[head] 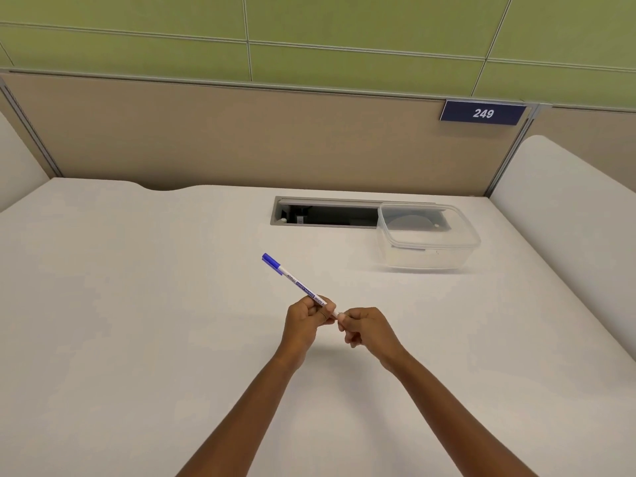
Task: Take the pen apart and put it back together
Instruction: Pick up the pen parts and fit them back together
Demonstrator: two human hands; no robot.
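Observation:
A white pen [294, 281] with a blue cap at its far end is held above the white desk [137, 304], pointing up and to the left. My left hand [306, 321] grips the lower part of the barrel. My right hand [364, 327] pinches the pen's near end between thumb and fingers. The two hands almost touch. The pen's near tip is hidden inside my right fingers.
A clear plastic container [426, 235] stands at the back right of the desk, partly over an open cable slot [327, 215]. A beige partition [241, 139] with a blue sign reading 249 [483, 113] closes off the far edge. White side panels flank the desk.

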